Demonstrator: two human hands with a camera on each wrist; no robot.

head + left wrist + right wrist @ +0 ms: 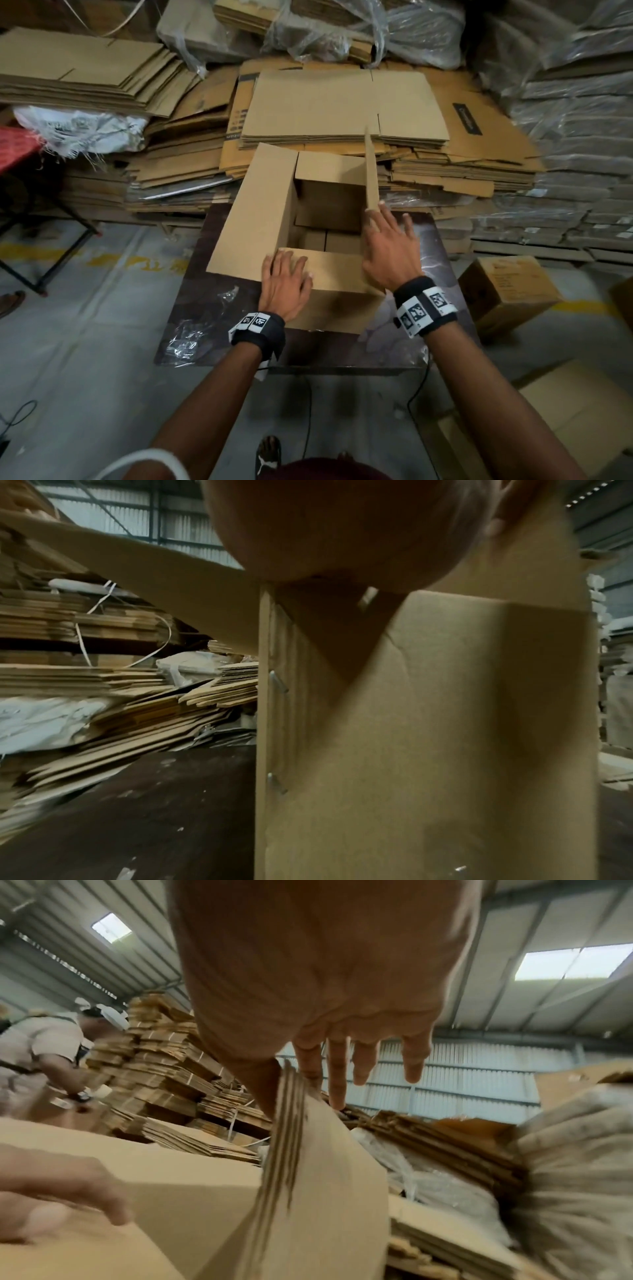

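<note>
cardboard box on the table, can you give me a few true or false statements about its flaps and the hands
1. The left hand lies flat on the near flap of the cardboard box. True.
2. The right flap is folded down over the opening. False: it stands upright, with the right hand against it.
3. The box stands on a dark table. True.
4. The box is packed with goods. False: only its bottom flaps show inside.
</note>
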